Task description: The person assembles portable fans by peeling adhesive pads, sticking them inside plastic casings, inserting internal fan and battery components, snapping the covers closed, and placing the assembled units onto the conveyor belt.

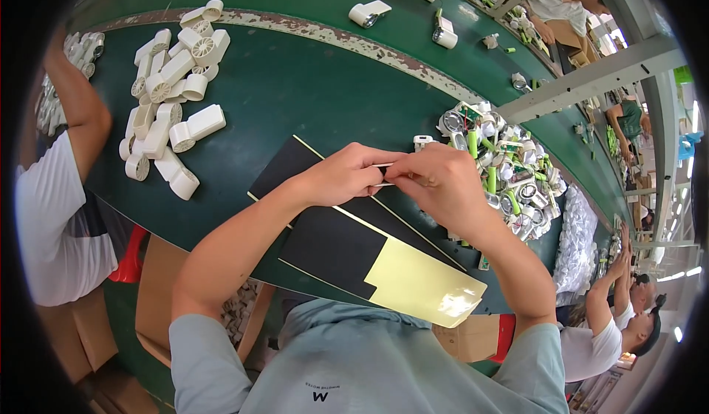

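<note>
My left hand [341, 175] and my right hand [442, 183] meet above the middle of the green workbench. Both sets of fingers pinch a small white-edged piece [381, 185] with a dark middle; the fingers cover most of it, so its kind does not show. Under and in front of my hands lie black sheets [332, 245] with pale yellow edges. One has a bare glossy yellow backing [417, 285] at its right end. A small white part [423, 141] sits just beyond my right hand.
White plastic fan housings [177, 67] are heaped at the left. On the right lies a pile of fan innards with green cells [509, 170], beside a clear plastic bag [578, 240]. Beyond a worn ledge [354, 45], a green belt carries scattered parts. Co-workers are on both sides.
</note>
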`<state>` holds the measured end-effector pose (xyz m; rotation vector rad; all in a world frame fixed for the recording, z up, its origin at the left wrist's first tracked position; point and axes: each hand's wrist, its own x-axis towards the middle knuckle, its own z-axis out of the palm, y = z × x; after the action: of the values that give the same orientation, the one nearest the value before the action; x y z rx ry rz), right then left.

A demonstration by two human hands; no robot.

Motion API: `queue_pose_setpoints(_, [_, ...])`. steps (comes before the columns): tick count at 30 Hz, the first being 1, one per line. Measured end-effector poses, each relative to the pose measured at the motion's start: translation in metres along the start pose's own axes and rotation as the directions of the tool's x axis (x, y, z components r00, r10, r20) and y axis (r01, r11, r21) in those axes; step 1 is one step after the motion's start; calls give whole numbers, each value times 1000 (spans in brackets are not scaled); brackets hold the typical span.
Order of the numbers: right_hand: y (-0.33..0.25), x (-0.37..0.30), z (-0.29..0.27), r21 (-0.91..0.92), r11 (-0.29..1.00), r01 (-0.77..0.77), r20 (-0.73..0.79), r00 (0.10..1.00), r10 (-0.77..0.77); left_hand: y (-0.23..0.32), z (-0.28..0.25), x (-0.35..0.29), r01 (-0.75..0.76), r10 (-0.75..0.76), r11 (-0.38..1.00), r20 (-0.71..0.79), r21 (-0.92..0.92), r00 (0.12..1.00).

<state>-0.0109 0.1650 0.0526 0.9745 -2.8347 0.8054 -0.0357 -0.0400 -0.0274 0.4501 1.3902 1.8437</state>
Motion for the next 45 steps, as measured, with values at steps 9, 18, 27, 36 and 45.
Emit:
queue_pose_setpoints(9, [2, -17, -37, 389, 904, -176, -380, 863, 332, 11, -2, 2, -69, 73, 996, 54, -60, 996])
queue_pose_setpoints(18, [18, -30, 19, 899, -142, -413, 437, 862, 255, 30, 7, -31, -385, 384, 923, 91, -7, 919])
queue_pose_setpoints(27, [24, -30, -28, 575, 797, -185, -236, 895, 378, 27, 18, -19, -227, 245, 960, -100, 165, 964])
queue_pose_setpoints(36, [-11, -17, -30, 101, 992, -72, -306, 947, 100, 26, 28, -16, -113, 154, 981, -282, 157, 947])
queue_pose_setpoints(45, [-15, -19, -30, 94, 991, -91, -258, 959, 112, 24, 30, -17, -233, 233, 972, -313, 36, 921])
